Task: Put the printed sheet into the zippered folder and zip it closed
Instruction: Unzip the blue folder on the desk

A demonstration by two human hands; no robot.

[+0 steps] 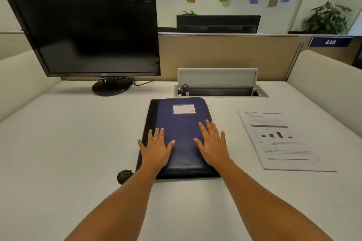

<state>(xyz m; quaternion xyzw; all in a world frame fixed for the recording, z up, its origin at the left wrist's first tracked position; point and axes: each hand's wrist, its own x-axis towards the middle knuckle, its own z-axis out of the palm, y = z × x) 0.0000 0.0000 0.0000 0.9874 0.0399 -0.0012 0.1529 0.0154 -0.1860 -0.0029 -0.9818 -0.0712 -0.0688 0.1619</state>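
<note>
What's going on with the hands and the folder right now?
Left hand and right hand open, flat on closed folder. Printed sheet on desk, right of folder. Nothing blocking.

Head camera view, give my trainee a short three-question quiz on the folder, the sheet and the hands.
1. True or false: the printed sheet lies inside the zippered folder.
2. The folder is: A open, B closed.
3. Which hand is nearer the sheet?

Key
1. False; it lies on the desk, right of the folder.
2. B.
3. The right hand; like the left hand, it rests flat on the folder, holding nothing.
</note>
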